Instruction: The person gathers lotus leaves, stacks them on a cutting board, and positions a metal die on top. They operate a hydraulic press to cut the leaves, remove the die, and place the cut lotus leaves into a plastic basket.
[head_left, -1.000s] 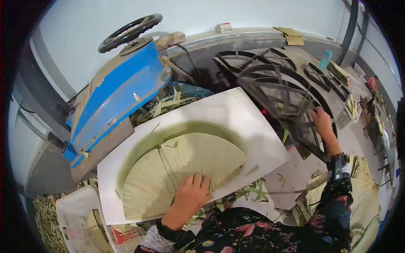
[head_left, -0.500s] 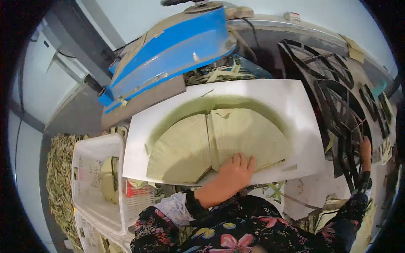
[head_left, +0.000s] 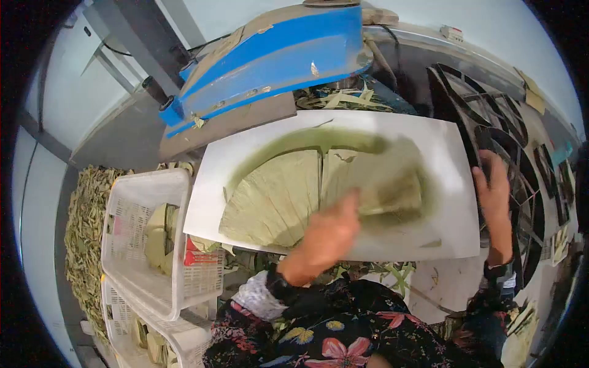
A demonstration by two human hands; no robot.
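Observation:
Two fan-shaped stacks of pale green leaf pieces lie side by side on a white board (head_left: 454, 239). The left stack (head_left: 276, 196) shows sharply; the right stack (head_left: 392, 178) is smeared by motion at its middle and right. My left hand (head_left: 328, 236) is over the near inner part of the right stack, its fingers blurred, so their grip is unclear. At the board's right edge, my right hand (head_left: 496, 190) has its fingers bent round the edge of a black metal frame (head_left: 527, 227) with curved bars.
A blue machine (head_left: 276, 67) stands behind the board. White plastic baskets (head_left: 178, 264) holding leaf stacks are at the left, beside a heap of leaf scraps (head_left: 89, 233). More black curved frames (head_left: 491, 101) lie at the back right.
My right hand has moved up and left along the black metal frames to the board's edge. My left hand has shifted slightly left, and the right stack has become blurred. The view has also shifted.

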